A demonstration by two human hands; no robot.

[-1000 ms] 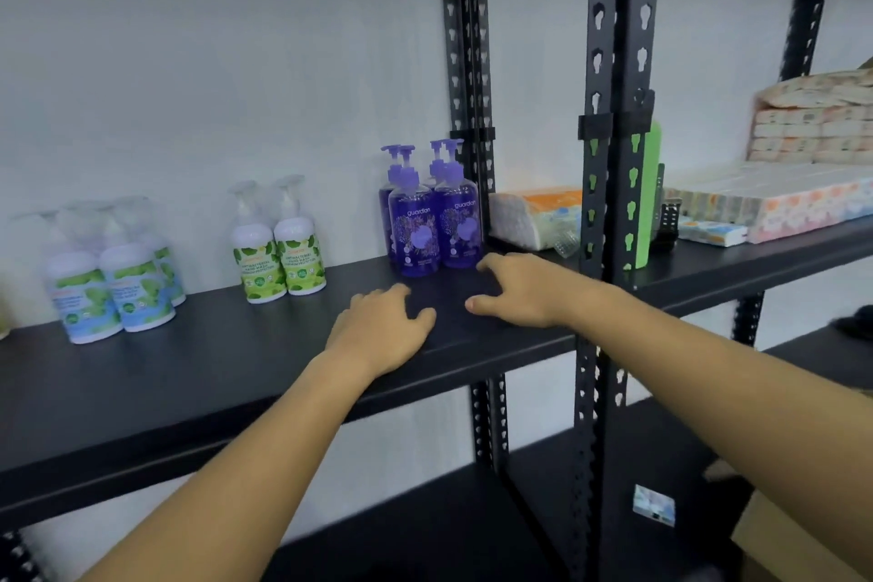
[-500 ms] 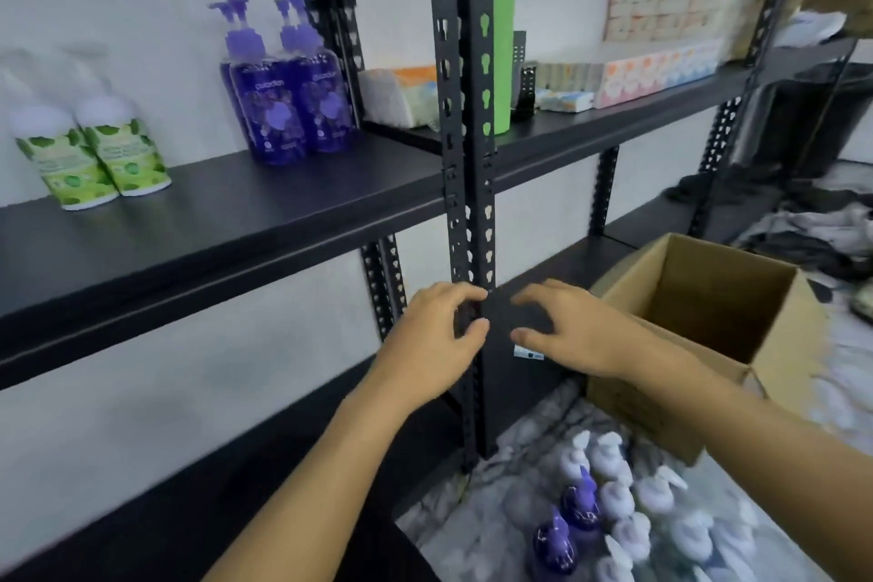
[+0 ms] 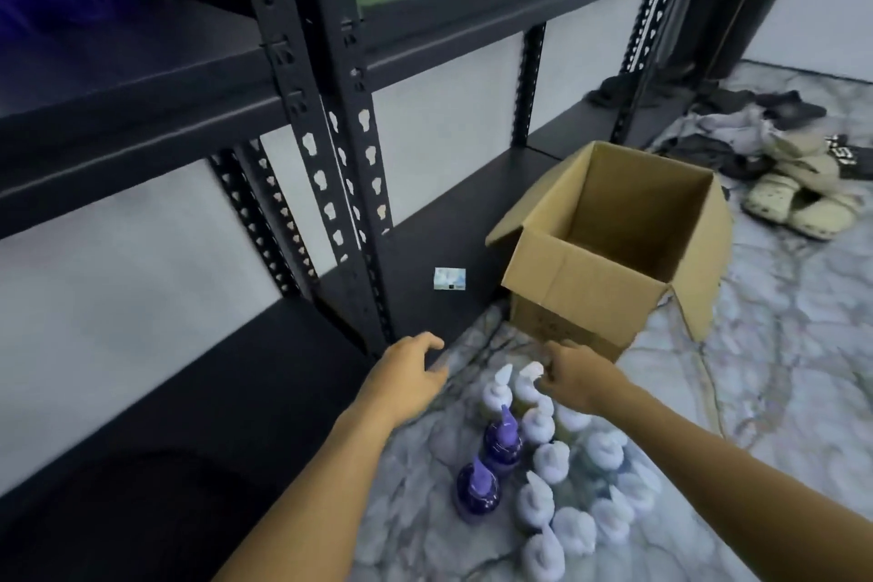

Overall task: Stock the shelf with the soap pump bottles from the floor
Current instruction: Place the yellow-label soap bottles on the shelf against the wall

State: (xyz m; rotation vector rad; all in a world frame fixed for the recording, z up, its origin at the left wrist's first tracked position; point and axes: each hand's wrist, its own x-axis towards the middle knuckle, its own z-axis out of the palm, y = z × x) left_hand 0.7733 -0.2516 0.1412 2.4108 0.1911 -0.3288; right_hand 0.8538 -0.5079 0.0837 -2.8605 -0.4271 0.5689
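**Reach for the next bottles**

Nothing is gripped yet: the left hand [image 3: 412, 371] is held with fingers loosely spread, while the right hand [image 3: 574, 376] is curled at a white pump head, though a pinch cannot be confirmed. The soap pump bottles [image 3: 543, 463] are clustered on the floor [image 3: 779, 369] beside the cardboard box [image 3: 614, 250]. The pick-up step is judged underway; a firm hold, then a lift to the shelf [image 3: 141, 76], is called for.

marble floor [image 3: 779, 369] — bottles [image 3: 548, 463], box [image 3: 614, 250]
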